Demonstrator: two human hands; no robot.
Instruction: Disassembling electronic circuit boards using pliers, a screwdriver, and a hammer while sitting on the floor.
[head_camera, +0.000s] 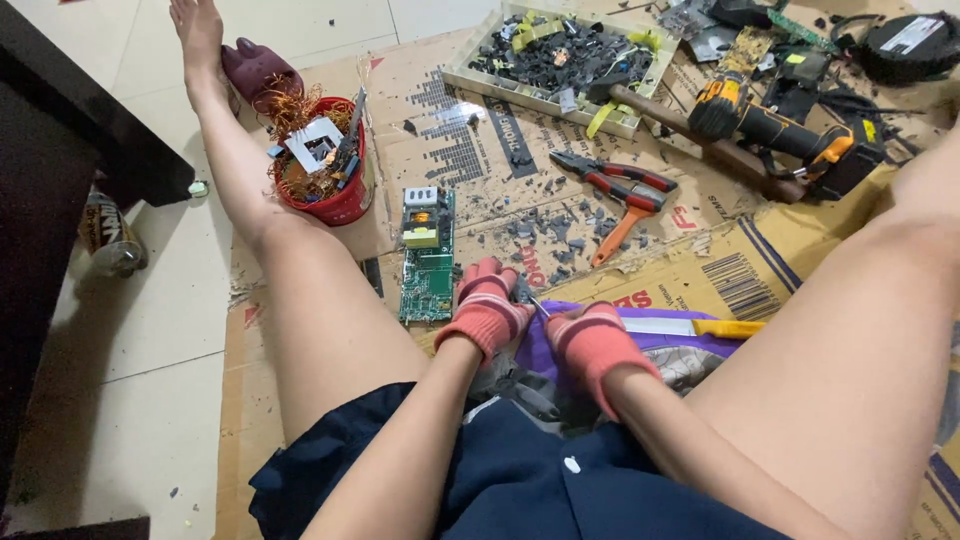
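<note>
While both gloved hands clench, left hand (487, 303) grips dark part (522, 290), right hand (590, 335) tool (538, 306).

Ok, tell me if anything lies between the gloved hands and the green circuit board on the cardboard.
Nothing visible does. The green circuit board lies flat on the cardboard, just beyond and left of the left hand. The right hand sits beside it, over a purple cloth. Only bare cardboard lies between.

There is only one view, from a camera on the person's head. It looks steeply down and forward, close over the lap and the spread legs, and reaches to the cardboard (480, 130) on the floor (150, 330) ahead.
</note>
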